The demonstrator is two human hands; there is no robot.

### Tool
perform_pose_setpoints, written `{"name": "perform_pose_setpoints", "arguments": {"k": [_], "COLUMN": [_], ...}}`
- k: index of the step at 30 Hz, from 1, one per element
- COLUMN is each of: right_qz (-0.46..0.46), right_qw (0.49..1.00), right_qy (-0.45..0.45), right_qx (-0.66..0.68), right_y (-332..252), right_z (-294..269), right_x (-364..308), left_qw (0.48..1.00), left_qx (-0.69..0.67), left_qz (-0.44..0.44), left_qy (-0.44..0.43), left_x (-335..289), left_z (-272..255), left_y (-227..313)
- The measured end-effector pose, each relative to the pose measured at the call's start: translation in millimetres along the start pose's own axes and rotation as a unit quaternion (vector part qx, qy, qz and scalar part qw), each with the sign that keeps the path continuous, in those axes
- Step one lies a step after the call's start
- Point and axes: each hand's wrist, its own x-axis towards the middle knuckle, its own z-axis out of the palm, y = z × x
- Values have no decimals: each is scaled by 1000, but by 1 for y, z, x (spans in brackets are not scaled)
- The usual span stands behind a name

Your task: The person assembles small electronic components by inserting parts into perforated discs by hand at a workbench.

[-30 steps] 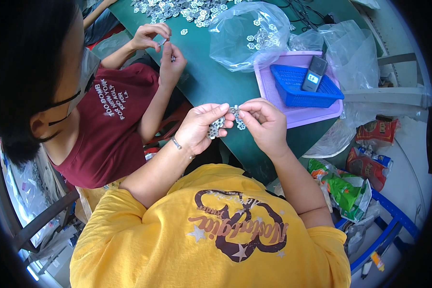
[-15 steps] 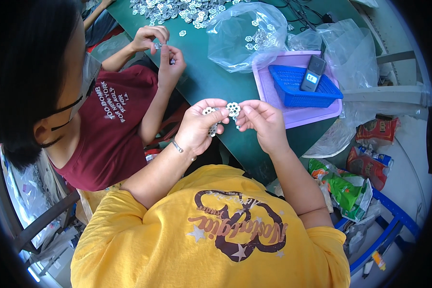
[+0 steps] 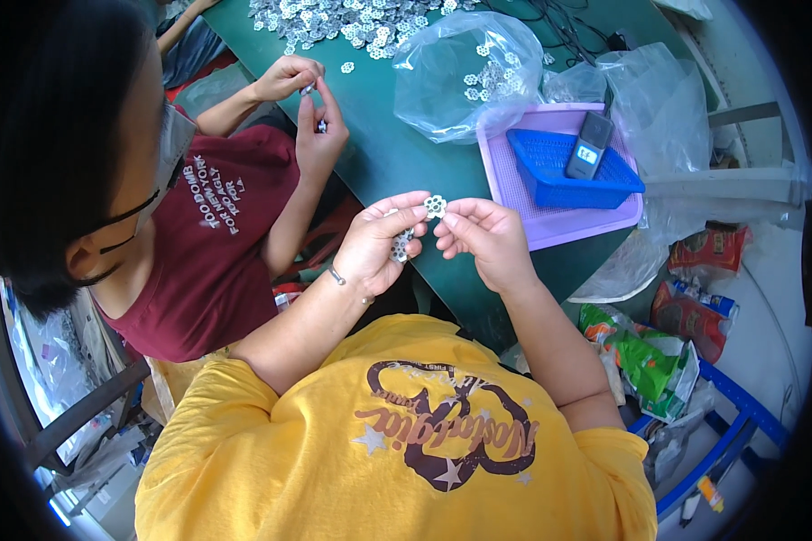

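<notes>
Between my two hands, over the table's near edge, is a small flower-shaped piece (image 3: 435,206) with dark round holes. The thumb and forefinger of my left hand (image 3: 376,242) pinch its left side. More pieces of the same kind (image 3: 401,245) are tucked in that palm, partly hidden by the fingers. My right hand (image 3: 487,236) is closed on the right edge of the upright flower-shaped piece with thumb and fingertips.
A purple tray (image 3: 550,236) holds a blue basket (image 3: 568,194) with a dark handset (image 3: 590,144). Behind lie a clear bag (image 3: 424,99) with several pieces and a big heap of pieces (image 3: 361,22). At left a co-worker's hands (image 3: 311,113) handle a small piece.
My right hand has shifted slightly left and down, and the flower-shaped piece has turned a little. The pieces in my left palm show less. The co-worker's hands have drawn closer together.
</notes>
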Motion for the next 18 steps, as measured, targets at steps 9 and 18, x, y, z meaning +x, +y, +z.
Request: {"name": "perform_pose_setpoints", "arguments": {"k": [9, 18], "right_qz": [17, 45], "right_qw": [1000, 999], "right_qy": [-5, -3], "right_qx": [17, 4], "right_y": [-1, 0], "right_z": [14, 22], "right_x": [31, 49], "left_qw": [988, 985], "left_qx": [-144, -164], "left_qz": [-37, -18], "left_qy": [-46, -41], "left_x": [21, 24], "left_z": [-20, -26], "left_y": [10, 19]}}
